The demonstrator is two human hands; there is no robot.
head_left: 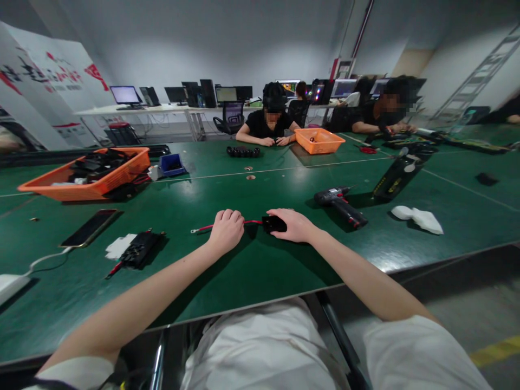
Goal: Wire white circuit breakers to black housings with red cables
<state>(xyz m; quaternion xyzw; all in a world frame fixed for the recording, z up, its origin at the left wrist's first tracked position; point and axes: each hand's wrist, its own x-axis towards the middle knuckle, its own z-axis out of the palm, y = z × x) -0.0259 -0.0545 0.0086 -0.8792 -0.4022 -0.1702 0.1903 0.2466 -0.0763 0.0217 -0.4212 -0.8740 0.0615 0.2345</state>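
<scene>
My left hand (227,232) is closed around a red wire (206,228), whose metal lug end sticks out to the left. The wire runs on to the right into a small black box-shaped part (274,223). My right hand (296,225) grips that black part from its right side, thumb below and fingers above. Both hands rest low over the green table, a short gap apart. Right of my right hand lies a black cordless drill (341,207). Left of my left hand sits a black part with a red lead (138,250), beside a white piece.
A phone (91,227) and a white power strip (12,286) lie at left. Behind stand an orange basket of black parts (87,187) and a blue bin (171,164). A tilted black case (402,173) and white wrapping (418,218) are right. Co-workers sit opposite near another orange basket (319,142).
</scene>
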